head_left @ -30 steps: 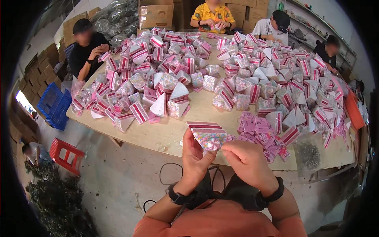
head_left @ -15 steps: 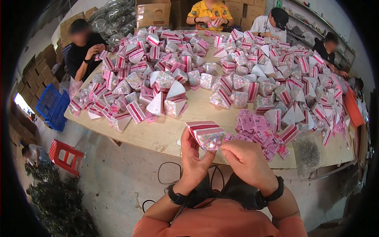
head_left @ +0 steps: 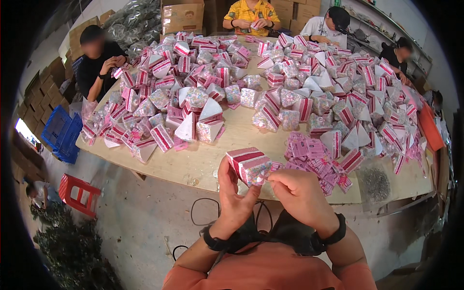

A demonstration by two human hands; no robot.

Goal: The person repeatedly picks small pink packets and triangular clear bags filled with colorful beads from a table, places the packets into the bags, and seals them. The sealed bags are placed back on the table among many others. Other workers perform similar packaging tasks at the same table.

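My left hand point(head_left: 236, 205) is closed around a toy cake slice point(head_left: 250, 159) with pink and dark red layers and a sprinkle-covered end. The slice is held over the near edge of the table. At the sprinkled end, my right hand point(head_left: 307, 195) is closed in a pinch; what its fingertips grip, if anything, is too small to make out. Just beyond the right hand lies a heap of pink printed cards point(head_left: 309, 152). To its right, a clear bag point(head_left: 376, 186) of small dark pieces rests by the table edge.
Many similar wrapped cake slices point(head_left: 198, 128) cover much of the wooden table point(head_left: 193, 164). Several people sit around it, one in a yellow shirt point(head_left: 251, 17). A red stool point(head_left: 79, 193) and a blue crate point(head_left: 60, 133) stand on the floor at left. An orange bin point(head_left: 429, 126) is at right.
The cake slice has turned a little in my left hand, showing its layered side differently. My right hand keeps its pinch at the sprinkled end. The whole view has shifted slightly.
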